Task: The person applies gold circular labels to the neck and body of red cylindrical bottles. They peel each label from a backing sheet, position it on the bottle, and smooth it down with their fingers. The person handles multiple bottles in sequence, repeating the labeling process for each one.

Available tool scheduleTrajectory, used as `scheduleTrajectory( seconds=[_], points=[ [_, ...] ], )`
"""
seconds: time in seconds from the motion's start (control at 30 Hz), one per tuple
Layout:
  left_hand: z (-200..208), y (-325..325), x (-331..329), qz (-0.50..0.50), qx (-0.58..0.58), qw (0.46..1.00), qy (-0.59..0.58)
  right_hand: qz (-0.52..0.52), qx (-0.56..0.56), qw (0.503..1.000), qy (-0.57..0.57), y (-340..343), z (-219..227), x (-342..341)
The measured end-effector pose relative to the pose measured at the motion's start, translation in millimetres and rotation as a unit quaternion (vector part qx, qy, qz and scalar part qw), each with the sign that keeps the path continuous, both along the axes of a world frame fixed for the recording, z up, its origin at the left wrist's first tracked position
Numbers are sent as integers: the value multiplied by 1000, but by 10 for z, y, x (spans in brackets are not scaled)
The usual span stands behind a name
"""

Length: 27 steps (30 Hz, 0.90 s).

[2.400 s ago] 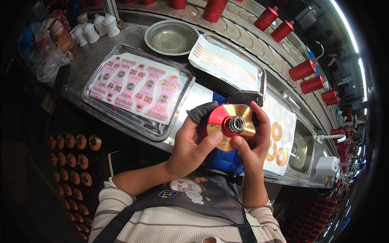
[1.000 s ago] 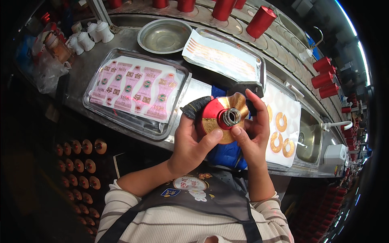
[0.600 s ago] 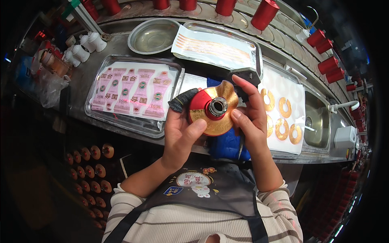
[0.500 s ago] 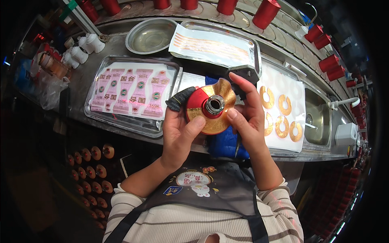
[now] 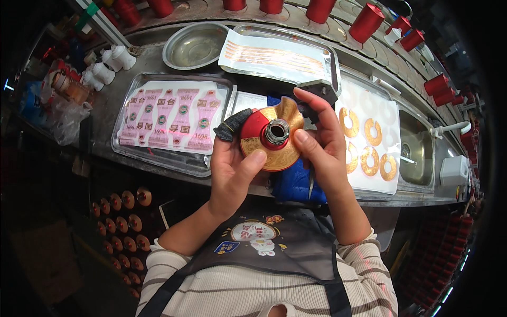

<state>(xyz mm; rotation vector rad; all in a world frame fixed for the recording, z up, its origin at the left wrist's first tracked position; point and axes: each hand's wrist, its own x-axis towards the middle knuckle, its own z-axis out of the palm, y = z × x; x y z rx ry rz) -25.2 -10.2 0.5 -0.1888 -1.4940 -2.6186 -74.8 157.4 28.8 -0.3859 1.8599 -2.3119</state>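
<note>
A red bottle (image 5: pixel 271 138) with a silver neck sat just above the centre of the frame, seen mouth-on, with a gold collar label (image 5: pixel 280 153) wrapped round its shoulder. The left hand (image 5: pixel 233 171) cupped the bottle from below and the left, its thumb pressed on the lower edge of the gold label and a dark-gloved fingertip (image 5: pixel 232 124) poking out at the bottle's upper left; that hand was clamped on the bottle. The right hand (image 5: pixel 323 150) closed on it from the right, one finger arched over the top and another pressed beside the neck. Under the hands lay a blue cloth (image 5: pixel 293 185). Left of centre a steel tray (image 5: pixel 122 147) held a sheet of pink labels (image 5: pixel 169 119). Right of the hands a white sheet (image 5: pixel 388 124) carried gold ring labels (image 5: pixel 372 161). In the upper middle another tray (image 5: pixel 331 58) held a sheet of orange strips (image 5: pixel 274 55), with a round steel dish (image 5: pixel 194 45) to its left. Red bottles (image 5: pixel 367 22) lined the upper edge and right side.
</note>
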Motion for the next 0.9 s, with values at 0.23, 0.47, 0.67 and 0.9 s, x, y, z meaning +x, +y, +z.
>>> scheduleTrajectory(
  seconds=[0.23, 0.47, 0.67, 0.9],
  points=[
    [37, 21, 10, 14, -11, 1000, -14, 5, 34, 999, 28, -10, -2, 16],
    [3, 8, 9, 33, -13, 999, -27, -22, 36, 998, 36, -63, -4, 28],
    [-253, -56, 156, 136, -243, 947, 163, -19, 89, 991, 100, -8, -34, 52],
    [-256, -203, 59, 137, -328, 921, 163, -24, 90, 990, 107, -22, -69, 53]
  ],
)
